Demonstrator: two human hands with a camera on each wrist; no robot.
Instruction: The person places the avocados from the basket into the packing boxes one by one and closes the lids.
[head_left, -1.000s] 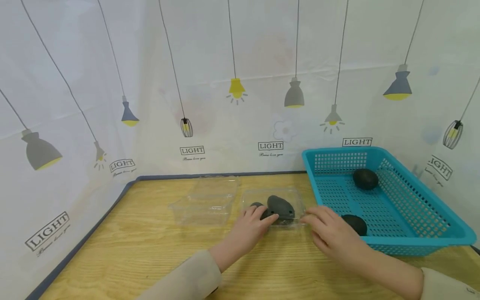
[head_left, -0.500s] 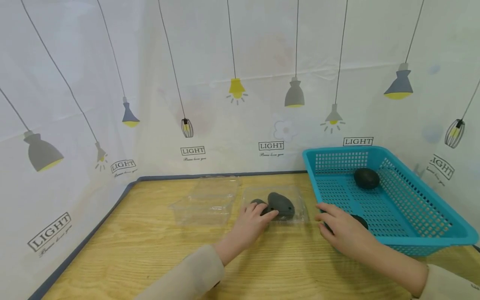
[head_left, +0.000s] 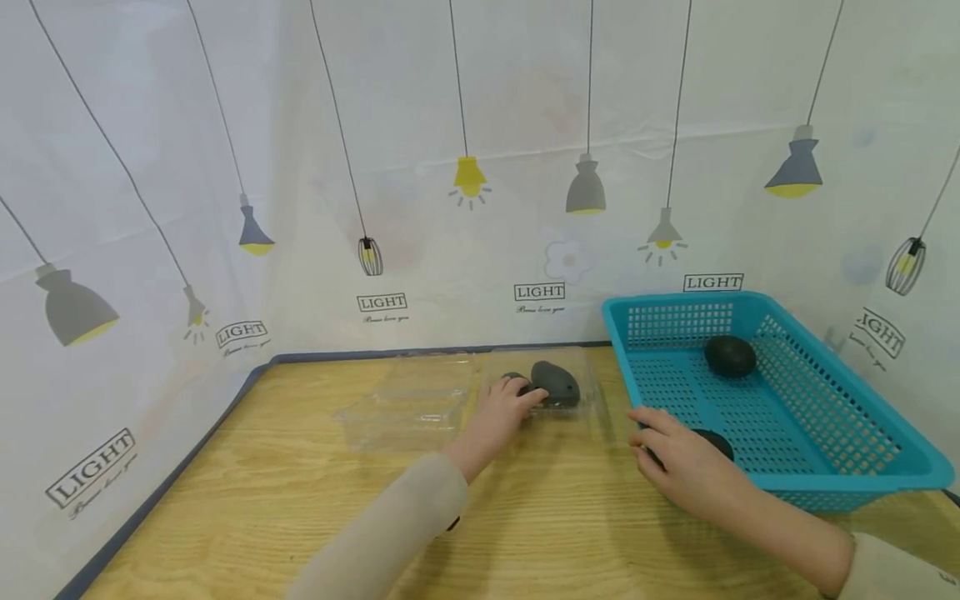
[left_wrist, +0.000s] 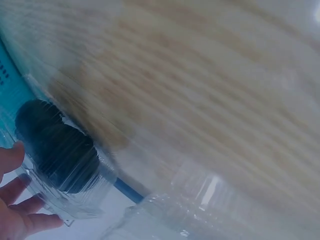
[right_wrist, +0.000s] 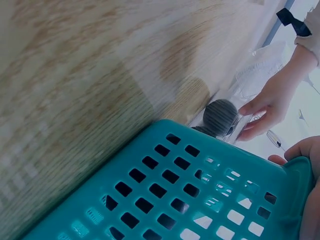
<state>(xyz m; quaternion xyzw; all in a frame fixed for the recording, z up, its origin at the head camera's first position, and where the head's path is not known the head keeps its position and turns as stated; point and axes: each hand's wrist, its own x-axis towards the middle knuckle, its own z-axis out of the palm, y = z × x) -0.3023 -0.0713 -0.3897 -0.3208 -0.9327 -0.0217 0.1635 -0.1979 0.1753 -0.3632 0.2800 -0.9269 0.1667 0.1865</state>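
Observation:
My left hand [head_left: 498,417] grips the near left part of a clear plastic box [head_left: 591,375] standing on the table. In the left wrist view, the thumb and fingers lie around the box's edge. Inside are dark, smooth, egg-shaped items [head_left: 557,383] that look like avocados; the hand partly hides one. At the right, my right hand [head_left: 684,460] holds the left rim of a turquoise plastic basket [right_wrist: 235,165], thumb and fingers around it. Within the basket, one dark oval item [head_left: 730,357] lies at the back and another [head_left: 716,442] near the front, partly behind that hand.
A second clear plastic box [head_left: 405,408], its lid raised toward the back, stands left of the held one. Behind the wooden table [head_left: 247,500] rises a white cloth backdrop [head_left: 442,283] printed with lamps.
My right hand has left the box's right side and moved to the basket's rim. The left hand has slid the box with its dark items back toward the backdrop.

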